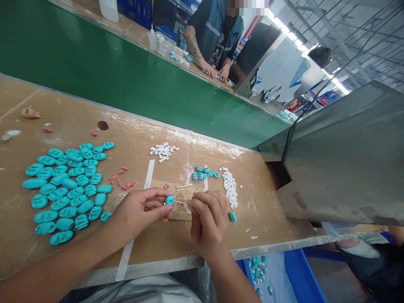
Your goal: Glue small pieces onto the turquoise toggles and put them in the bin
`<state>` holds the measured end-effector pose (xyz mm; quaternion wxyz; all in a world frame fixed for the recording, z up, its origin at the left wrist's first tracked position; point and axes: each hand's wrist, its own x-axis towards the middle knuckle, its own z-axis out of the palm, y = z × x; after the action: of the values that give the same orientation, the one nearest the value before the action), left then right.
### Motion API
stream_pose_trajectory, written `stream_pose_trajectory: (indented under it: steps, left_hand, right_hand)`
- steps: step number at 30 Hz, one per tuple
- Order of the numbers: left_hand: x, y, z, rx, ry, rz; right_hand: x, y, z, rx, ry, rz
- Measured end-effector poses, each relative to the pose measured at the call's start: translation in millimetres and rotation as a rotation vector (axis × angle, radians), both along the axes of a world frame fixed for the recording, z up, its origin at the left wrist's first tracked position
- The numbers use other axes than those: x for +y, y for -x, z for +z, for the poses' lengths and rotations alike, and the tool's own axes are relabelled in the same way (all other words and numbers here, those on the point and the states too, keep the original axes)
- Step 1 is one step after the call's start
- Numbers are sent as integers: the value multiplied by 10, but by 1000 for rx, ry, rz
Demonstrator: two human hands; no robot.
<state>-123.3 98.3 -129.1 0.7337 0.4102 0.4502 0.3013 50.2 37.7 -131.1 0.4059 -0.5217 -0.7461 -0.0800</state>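
Between the fingers of my left hand (142,208) is a small teal molded piece (169,200). My right hand (210,216) pinches a thin wooden stick (179,203), its tip touching or very near the teal piece. Beneath both hands lies a cardboard piece (184,215), with more thin sticks (184,187) and a small red piece (166,186) at its far side. Just beyond my right hand sit several teal pieces with pink bands (202,174). One plain teal piece (232,216) rests to its right.
Many teal pieces (66,181) cover the table's left, with small red pieces (126,184) beside them. White pieces lie in two piles, one far (163,151), one right (230,189). A metal housing (341,164) stands right, a green belt (132,80) runs behind, and a co-worker (214,38) works across it.
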Motion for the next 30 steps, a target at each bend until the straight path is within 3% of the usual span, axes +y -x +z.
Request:
stream_pose_trajectory:
  steps: [4,8,14,16,20,21,25,30]
  left_hand:
    - [29,5,59,61,-61,66]
    - [88,37,99,117,-150,173]
    - [111,75,29,137,-191,144]
    - [108,73,15,130,-182,143]
    - [106,75,0,128,-169,130]
    - [106,78,-5,125,-167,121]
    - [103,94,-35,102,-166,105]
    - [92,105,-73,101,-189,68]
  right_hand:
    - [10,-43,48,66,13,-18]
    - [37,-20,64,-129,126,77]
    - [-3,-56,-169,-279,286,96]
    - [-23,-245,-279,-219,327,5]
    - [11,-852,-434,-189,234,-413]
    - [35,-1002,-455,-199,229,-458]
    - [130,-1380,-509,-238,265,-491]
    - [203,-1464,-573,-269,400,-473]
